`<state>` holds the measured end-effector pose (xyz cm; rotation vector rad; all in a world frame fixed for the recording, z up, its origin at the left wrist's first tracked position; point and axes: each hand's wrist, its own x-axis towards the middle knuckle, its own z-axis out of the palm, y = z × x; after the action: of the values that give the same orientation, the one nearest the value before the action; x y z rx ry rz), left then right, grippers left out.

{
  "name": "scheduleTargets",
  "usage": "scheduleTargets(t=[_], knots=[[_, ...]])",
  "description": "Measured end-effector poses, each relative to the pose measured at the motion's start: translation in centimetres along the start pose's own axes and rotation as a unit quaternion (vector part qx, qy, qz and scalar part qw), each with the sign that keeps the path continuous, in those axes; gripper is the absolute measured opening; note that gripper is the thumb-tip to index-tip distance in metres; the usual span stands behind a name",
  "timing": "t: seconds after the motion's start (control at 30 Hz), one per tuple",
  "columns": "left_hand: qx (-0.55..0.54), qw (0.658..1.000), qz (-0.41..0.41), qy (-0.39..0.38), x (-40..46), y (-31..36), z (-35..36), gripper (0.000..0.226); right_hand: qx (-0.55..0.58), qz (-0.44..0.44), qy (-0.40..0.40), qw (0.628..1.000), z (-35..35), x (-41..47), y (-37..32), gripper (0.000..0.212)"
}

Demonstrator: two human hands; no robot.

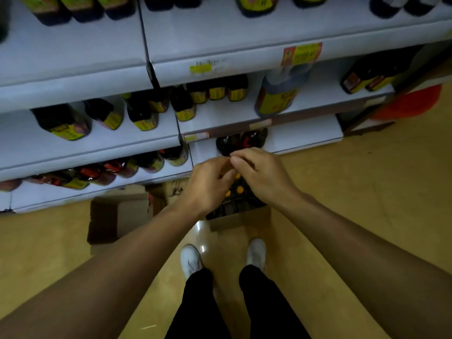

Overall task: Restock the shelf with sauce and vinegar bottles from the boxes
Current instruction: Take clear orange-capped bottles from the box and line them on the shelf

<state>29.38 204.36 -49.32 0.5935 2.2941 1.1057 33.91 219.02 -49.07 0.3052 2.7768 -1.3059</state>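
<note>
Standing over an open box [241, 217] on the floor, the person holds both hands together above it. The left hand [208, 184] and right hand [263, 174] meet at their fingertips, fingers curled as if pinching something small between them; what it is, I cannot tell. In the box, dark bottles with orange caps [234, 190] show beneath the hands, so stock is left to move. A second box [117, 216] lies at nine o'clock from the first, contents unseen. On the shelf [220, 69], at twelve o'clock, rows are partly filled: bare stretches sit right of the lowest bottles [241, 141] and on the tier above. Restocking looks under way, far from finished.
</note>
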Motion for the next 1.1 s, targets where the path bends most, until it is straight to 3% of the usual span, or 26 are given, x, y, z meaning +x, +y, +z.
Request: scheduleTargets(t=[0.3,0.67,0.77,0.9,1.1], knots=[[0.001,0.997,-0.079,-0.021,1.3,-7.6,4.5,0.025,0.009,0.036,-0.044,0.998,6.5,0.4,6.7,0.028],[0.021,0.980,-0.192,-0.055,2.9,-18.8,11.5,0.032,-0.056,0.125,-0.149,0.979,17.4,0.2,16.3,0.029],[0.030,0.976,-0.206,-0.055,4.0,-22.2,13.4,0.037,-0.070,0.131,-0.167,0.975,20.4,1.3,19.0,0.042],[0.060,0.973,-0.215,-0.065,5.4,-27.0,15.6,0.044,-0.077,0.137,-0.163,0.974,23.9,2.5,22.6,0.032],[0.119,0.975,-0.187,-0.035,7.2,-33.8,19.1,0.048,-0.164,0.155,-0.202,0.953,29.9,4.9,27.8,0.046]])
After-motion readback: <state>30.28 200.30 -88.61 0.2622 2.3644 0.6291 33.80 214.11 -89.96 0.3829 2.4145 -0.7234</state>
